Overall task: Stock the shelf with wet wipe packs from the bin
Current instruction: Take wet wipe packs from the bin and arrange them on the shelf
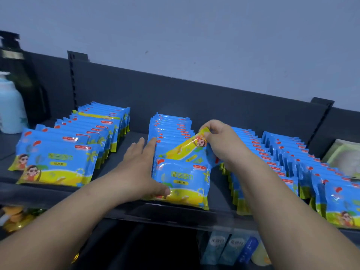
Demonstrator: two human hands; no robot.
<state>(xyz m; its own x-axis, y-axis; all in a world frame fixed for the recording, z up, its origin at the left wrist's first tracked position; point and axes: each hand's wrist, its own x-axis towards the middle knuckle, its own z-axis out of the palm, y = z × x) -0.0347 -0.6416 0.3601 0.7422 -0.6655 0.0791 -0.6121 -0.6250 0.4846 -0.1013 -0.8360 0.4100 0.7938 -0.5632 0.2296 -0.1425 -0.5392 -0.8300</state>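
Head view: dark shelf (134, 139), upper tier, stocked with blue-and-yellow wet wipe packs stood on edge in rows running front to back. Item in hand: one pack (185, 151), tilted with its yellow edge uppermost. It is pinched at its top corner by the curled fingers and thumb of the right hand (220, 141) and lodged near the front of the middle row (171, 127), behind the front pack (183, 182). Left hand (140, 168): fingers straight, laid flat against the row's left side, thumb pressed on the front pack's lower left corner; nothing is gripped by it. Neighbouring stock: left rows (81, 137) and right rows (276, 152), well filled. Bin: not in view. Step judged in hand: insertion of a single pack into the middle row, the row being steadied from the side. Next move, as judged: the tilted pack is to be turned upright, pressed down until level with its neighbours, then released. Risk noted: the front pack may be pushed over the shelf lip if the row is squeezed forward.
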